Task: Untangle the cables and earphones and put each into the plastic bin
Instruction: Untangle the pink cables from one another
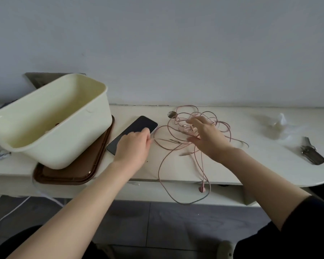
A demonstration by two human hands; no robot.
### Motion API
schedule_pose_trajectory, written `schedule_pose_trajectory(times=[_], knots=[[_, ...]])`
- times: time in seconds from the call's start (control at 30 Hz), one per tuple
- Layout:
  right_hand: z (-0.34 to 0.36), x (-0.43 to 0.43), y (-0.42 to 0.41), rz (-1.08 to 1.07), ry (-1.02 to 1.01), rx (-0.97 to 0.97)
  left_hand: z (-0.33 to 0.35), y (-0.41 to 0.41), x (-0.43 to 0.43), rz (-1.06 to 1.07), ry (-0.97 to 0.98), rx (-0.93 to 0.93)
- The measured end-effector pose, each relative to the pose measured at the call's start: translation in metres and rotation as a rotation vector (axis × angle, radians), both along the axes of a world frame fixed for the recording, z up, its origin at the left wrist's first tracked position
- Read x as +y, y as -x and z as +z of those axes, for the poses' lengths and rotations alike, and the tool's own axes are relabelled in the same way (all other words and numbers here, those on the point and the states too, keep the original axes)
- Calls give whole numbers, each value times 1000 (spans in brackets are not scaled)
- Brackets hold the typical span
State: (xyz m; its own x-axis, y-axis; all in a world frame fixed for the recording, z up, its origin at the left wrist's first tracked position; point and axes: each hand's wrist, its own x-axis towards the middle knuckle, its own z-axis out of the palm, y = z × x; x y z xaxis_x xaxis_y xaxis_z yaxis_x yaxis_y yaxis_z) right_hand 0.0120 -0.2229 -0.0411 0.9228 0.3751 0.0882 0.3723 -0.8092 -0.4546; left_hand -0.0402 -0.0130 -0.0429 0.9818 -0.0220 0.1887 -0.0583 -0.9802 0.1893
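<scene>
One cream, rectangular plastic bin (pixel 64 116) stands on one brown plastic tray (pixel 73 176) at the left end of the white table (pixel 251 169). One black-screened smartphone (pixel 133 128) lies beside them. One tangle of thin pink cables (pixel 173 131) spreads across the middle. The number of separate leads in it cannot be told, though one pink earbud (pixel 201 189) hangs over the front edge. Toward the right end lie one crumpled clear plastic bag (pixel 273 126) and one bunch of keys with a dark fob (pixel 311 155). One scrap of silver foil (pixel 0 156) sits at the left edge. Two bare hands show: one left hand (pixel 133 146), one right hand (pixel 208 136).
</scene>
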Motion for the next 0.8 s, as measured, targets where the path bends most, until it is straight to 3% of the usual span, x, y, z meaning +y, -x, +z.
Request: schedule_pose_trajectory(times=[0.07, 0.2, 0.47, 0.53, 0.7, 0.8], knots=[[9, 1, 5, 43, 42, 10, 1, -2, -3, 8, 42, -18], [25, 4, 18, 74, 107, -1, -3, 1, -14, -59, -60, 27], [11, -2, 31, 235, 312, 297, -17, 24, -46, -204, -210, 263], [5, -7, 28, 199, 344, 285, -14, 26, -46, -218, -164, 240], [-3, -14, 25, 130, 379, 191, 2, 24, -40, -121, 205, 233], [-2, -15, 23, 78, 381, 115, 12, 20, -33, -65, 188, 186]])
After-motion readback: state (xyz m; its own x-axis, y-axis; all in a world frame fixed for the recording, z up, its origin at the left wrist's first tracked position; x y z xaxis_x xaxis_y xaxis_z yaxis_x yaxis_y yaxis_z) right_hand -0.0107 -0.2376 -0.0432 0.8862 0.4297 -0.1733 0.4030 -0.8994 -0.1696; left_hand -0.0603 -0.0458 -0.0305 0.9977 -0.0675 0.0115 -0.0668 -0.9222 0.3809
